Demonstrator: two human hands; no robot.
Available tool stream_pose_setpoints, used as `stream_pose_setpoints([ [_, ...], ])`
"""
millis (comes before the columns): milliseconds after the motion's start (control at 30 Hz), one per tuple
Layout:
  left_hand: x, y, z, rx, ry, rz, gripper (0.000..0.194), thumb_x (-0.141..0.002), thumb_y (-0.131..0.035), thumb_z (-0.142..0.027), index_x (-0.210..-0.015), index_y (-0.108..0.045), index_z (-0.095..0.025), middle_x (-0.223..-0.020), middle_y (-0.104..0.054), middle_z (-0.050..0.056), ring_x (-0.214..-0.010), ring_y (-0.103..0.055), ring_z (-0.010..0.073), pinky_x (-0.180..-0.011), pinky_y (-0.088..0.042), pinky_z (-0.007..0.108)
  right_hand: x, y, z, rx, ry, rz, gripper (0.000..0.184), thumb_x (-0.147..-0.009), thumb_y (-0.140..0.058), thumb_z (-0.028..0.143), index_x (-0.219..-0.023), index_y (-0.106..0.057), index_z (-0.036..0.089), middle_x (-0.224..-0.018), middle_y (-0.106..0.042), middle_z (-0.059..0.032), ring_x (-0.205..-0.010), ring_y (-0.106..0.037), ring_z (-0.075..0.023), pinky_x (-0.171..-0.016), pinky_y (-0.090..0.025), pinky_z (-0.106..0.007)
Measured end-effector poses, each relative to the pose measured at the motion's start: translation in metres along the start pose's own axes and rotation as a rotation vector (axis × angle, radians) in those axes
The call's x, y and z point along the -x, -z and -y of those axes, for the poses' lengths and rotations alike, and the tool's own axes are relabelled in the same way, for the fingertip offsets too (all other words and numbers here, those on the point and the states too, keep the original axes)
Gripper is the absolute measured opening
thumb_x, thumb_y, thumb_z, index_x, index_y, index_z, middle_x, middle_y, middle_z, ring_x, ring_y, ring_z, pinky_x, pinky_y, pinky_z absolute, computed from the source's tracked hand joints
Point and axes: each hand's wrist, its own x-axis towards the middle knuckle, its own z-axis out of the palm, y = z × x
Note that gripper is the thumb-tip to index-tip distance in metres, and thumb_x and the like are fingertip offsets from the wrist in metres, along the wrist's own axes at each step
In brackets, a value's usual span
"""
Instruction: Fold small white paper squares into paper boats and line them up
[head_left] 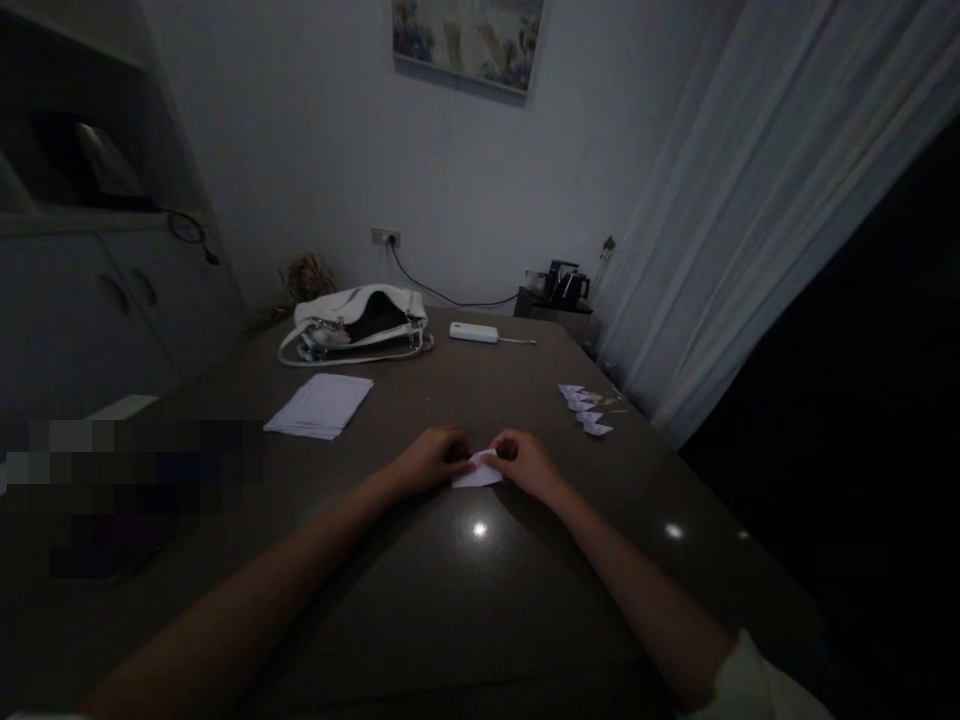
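Observation:
A small folded piece of white paper (477, 477) is between my two hands, just above or on the dark table. My left hand (433, 459) pinches its left side, thumb on top. On the other side my right hand (526, 462) grips the upper right part between thumb and fingers. Both sets of fingertips nearly meet over the paper, and the fingers beneath are partly hidden. To the left lies a stack of white paper sheets (322, 405). Several small folded paper pieces (583, 407) stand in a row on the right.
A white handbag (360, 322) sits at the back left of the table (465, 610). Behind the hands lies a white power bank (473, 332) with a short cable. A black kettle (574, 288) stands beyond the far right corner, near the white curtain (675, 220).

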Motion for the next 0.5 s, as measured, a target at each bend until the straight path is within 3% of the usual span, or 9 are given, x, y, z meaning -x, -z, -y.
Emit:
stream_pose_setpoints([
  [267,-0.002,-0.003,0.001,-0.009,-0.027,-0.026,0.028,-0.075,-0.056,-0.039,-0.085,-0.062,-0.013,-0.076,-0.058,0.005,-0.068,-0.051,0.0146,-0.059,-0.036,0.023,-0.002,-0.009,0.002,-0.070,-0.040,-0.087,0.014,-0.064,-0.066,0.025,-0.071,-0.060,0.014,-0.063,-0.060,-0.0017,-0.056,-0.053,-0.0107,-0.051,-0.038,-0.020],
  [500,-0.002,-0.004,-0.002,-0.005,-0.015,-0.033,0.026,-0.074,-0.057,-0.036,-0.082,-0.060,-0.012,-0.074,-0.058,0.004,-0.066,-0.051,0.0136,-0.057,-0.035,0.022,-0.004,-0.017,0.005,0.095,-0.076,-0.133,0.019,-0.067,-0.064,0.035,-0.071,-0.063,0.016,-0.064,-0.063,-0.0031,-0.057,-0.056,-0.0125,-0.051,-0.035,-0.022],
])
